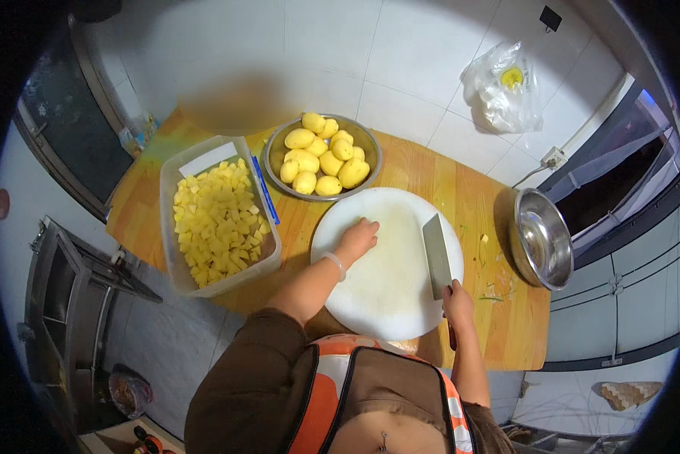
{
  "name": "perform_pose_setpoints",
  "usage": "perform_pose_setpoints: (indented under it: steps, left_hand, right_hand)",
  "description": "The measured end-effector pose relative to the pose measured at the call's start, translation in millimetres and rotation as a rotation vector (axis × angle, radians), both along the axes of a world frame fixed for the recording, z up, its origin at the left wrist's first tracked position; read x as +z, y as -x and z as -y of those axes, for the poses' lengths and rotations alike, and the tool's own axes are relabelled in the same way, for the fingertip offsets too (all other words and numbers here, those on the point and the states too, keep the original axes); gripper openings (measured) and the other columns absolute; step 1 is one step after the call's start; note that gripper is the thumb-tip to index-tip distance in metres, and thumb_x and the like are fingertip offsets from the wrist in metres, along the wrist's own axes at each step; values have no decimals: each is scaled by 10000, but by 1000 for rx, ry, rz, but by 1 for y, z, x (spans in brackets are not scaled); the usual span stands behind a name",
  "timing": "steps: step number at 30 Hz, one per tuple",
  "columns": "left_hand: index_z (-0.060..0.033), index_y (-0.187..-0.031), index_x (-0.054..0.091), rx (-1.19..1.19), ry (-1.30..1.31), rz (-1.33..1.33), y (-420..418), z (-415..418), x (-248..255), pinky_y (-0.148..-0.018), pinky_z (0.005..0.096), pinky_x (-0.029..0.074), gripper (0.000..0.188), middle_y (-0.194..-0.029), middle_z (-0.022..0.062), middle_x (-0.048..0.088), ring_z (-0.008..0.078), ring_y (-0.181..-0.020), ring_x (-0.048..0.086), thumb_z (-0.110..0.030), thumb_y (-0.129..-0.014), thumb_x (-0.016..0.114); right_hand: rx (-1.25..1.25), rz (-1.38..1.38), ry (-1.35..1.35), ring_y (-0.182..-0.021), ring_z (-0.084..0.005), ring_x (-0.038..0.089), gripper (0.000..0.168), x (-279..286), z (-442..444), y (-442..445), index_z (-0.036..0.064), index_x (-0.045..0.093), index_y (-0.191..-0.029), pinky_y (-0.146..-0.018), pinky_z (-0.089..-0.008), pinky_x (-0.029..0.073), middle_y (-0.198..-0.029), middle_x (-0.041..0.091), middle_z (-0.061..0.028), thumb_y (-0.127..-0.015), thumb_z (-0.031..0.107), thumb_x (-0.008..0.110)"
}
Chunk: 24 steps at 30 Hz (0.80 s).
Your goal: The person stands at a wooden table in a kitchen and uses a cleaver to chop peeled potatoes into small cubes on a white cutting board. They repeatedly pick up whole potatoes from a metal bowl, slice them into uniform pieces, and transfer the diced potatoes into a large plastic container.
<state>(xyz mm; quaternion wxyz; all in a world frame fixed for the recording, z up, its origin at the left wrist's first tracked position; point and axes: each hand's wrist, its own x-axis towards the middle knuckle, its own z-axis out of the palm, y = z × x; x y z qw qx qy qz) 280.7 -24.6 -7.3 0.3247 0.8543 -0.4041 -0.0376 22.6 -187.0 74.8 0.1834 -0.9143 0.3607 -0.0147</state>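
Note:
My left hand (360, 242), with a pale bangle at the wrist, is over the left half of a round white cutting board (394, 272). Its fingers are curled in and nothing shows in them. In my right hand (458, 303) is the handle of a cleaver (437, 255); its broad blade lies over the board's right side, pointing away from me. Left of the board, a clear plastic bin (221, 286) holds many diced potatoes (218, 221). Behind the board, peeled whole potatoes (331, 162) fill a steel bowl (374, 170).
A second steel bowl (544, 238) leans at the right edge of the wooden table (516, 323). One small cube (484, 238) and peel scraps (490, 298) lie near it. On the tiled wall hangs a plastic bag (504, 91), above a power socket (554, 159).

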Motion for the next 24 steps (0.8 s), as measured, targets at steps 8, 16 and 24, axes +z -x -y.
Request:
perform_pose_setpoints:
  steps: [8,16,24]
  left_hand:
    - [-59,-896,528,192,241,-170,-23,-28,28,-682,447,457,185,-914,195,533,388,-793,565,-192,-796,609]
    - [-66,-980,539,65,-65,-98,-21,-12,0,-674,435,476,238,-906,188,559,358,-783,585,-150,-766,600]
    - [-77,-919,586,462,339,-489,-25,-150,166,-706,341,463,220,-831,113,614,220,-789,584,-234,-782,657]
  right_hand:
    - [-33,43,-210,-439,-238,577,291,8,10,8,-38,514,-1062,-455,-364,465,-575,574,-139,-913,211,489]
    - [-75,124,-321,-404,-209,539,239,19,11,5,-47,518,-968,-412,-342,437,-541,538,-114,-916,184,483]
    - [-43,135,-229,-419,-215,555,248,-6,20,12,-47,519,-967,-431,-351,448,-548,547,-123,-917,195,494]
